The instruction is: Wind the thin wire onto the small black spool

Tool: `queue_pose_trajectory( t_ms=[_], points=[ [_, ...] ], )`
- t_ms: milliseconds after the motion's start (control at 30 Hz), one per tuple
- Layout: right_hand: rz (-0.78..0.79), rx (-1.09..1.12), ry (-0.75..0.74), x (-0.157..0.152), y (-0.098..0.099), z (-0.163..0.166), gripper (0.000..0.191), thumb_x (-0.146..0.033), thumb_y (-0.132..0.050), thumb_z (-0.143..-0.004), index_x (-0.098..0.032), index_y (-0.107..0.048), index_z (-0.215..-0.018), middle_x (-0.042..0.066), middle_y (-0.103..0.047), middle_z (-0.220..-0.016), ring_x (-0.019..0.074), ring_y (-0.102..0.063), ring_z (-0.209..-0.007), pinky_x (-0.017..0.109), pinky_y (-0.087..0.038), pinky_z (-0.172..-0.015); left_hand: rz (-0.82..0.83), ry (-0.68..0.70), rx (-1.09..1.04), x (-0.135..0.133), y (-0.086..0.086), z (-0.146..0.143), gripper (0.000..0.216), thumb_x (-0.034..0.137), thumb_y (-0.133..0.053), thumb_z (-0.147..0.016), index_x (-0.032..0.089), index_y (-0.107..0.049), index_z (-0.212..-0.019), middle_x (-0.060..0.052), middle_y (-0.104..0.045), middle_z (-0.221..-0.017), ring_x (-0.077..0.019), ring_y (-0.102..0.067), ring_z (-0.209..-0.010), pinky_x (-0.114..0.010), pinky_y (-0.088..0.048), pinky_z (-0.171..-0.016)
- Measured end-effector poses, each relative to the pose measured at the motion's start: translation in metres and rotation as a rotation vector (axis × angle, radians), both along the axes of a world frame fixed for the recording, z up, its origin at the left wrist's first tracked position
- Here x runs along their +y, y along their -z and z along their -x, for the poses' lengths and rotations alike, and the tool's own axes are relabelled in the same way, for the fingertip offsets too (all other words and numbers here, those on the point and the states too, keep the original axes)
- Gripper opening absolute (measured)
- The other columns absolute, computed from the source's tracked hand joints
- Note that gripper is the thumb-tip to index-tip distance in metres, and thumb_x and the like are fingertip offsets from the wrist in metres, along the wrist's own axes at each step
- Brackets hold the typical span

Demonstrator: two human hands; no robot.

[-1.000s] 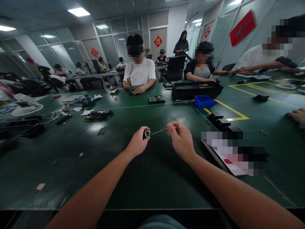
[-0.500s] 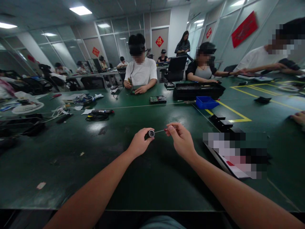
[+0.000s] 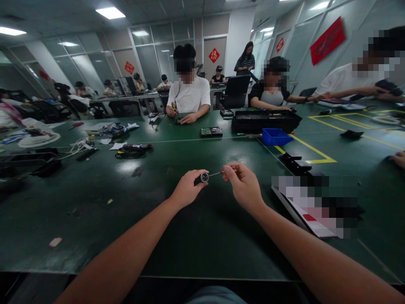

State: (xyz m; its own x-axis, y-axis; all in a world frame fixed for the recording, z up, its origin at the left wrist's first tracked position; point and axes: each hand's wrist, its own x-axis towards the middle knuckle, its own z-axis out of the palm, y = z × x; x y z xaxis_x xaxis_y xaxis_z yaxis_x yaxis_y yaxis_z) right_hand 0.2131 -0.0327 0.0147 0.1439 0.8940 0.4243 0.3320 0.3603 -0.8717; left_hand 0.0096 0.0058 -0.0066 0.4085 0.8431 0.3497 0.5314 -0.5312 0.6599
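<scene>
My left hand (image 3: 187, 185) is closed around a small black cylindrical part (image 3: 202, 178), whose round end has a light metallic ring and faces me. In my right hand (image 3: 245, 183) is a screwdriver (image 3: 224, 171) with a thin metal shaft and a red and clear handle. Its shaft points left, and the tip meets or lies just beside the ringed end of the black part; I cannot tell which. Fingers hide much of the handle and the back of the part. Both hands are held above the green table (image 3: 196, 236).
A coiled black cable (image 3: 130, 151) lies left of centre. Ahead are a circuit-board device (image 3: 211, 132), a blue bin (image 3: 276, 137) and a long black tray (image 3: 266, 121). Black blocks (image 3: 295, 161) and a partly blurred white object (image 3: 303, 211) lie to the right. Co-workers sit across the table.
The view has shifted slightly, so everything sits a little further right. My hands keep nearly the same pose, with the screwdriver at the black part.
</scene>
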Motion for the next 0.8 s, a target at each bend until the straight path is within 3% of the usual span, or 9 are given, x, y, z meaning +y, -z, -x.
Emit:
queue_pose_trajectory(
  t_ms=[367,600,800],
  points=[
    [0.042,-0.079,0.079,-0.0007,-0.0062,-0.0022,0.038,-0.056,-0.063,-0.089,-0.02,-0.069,-0.077,0.001,-0.065,-0.062,0.0159,-0.057,-0.055,0.029,-0.039,-0.056,0.0,-0.022,-0.005,-0.0013,-0.0028,-0.001,0.036,0.017,-0.071,-0.087,0.023,-0.067,-0.123,-0.005,-0.07,-0.123,-0.0234,-0.062,-0.116,-0.042,-0.045,-0.105],
    [0.052,-0.107,0.064,0.0,-0.0061,-0.003,0.036,-0.055,-0.065,-0.088,-0.02,-0.071,-0.08,0.0,-0.066,-0.063,0.016,-0.058,-0.057,0.029,-0.039,-0.057,-0.022,-0.029,0.006,0.0026,0.0012,0.0012,0.037,0.02,-0.073,-0.086,0.023,-0.068,-0.123,-0.006,-0.071,-0.122,-0.0247,-0.063,-0.116,-0.044,-0.046,-0.106],
    [0.029,-0.134,0.112,-0.0011,-0.0071,-0.0018,0.04,-0.056,-0.066,-0.085,-0.021,-0.063,-0.066,-0.001,-0.062,-0.056,0.0144,-0.053,-0.051,0.029,-0.037,-0.055,-0.023,-0.018,0.005,0.0026,0.0009,0.0023,0.036,0.021,-0.073,-0.087,0.023,-0.068,-0.122,-0.006,-0.07,-0.123,-0.0241,-0.062,-0.117,-0.042,-0.046,-0.106]
  ],
)
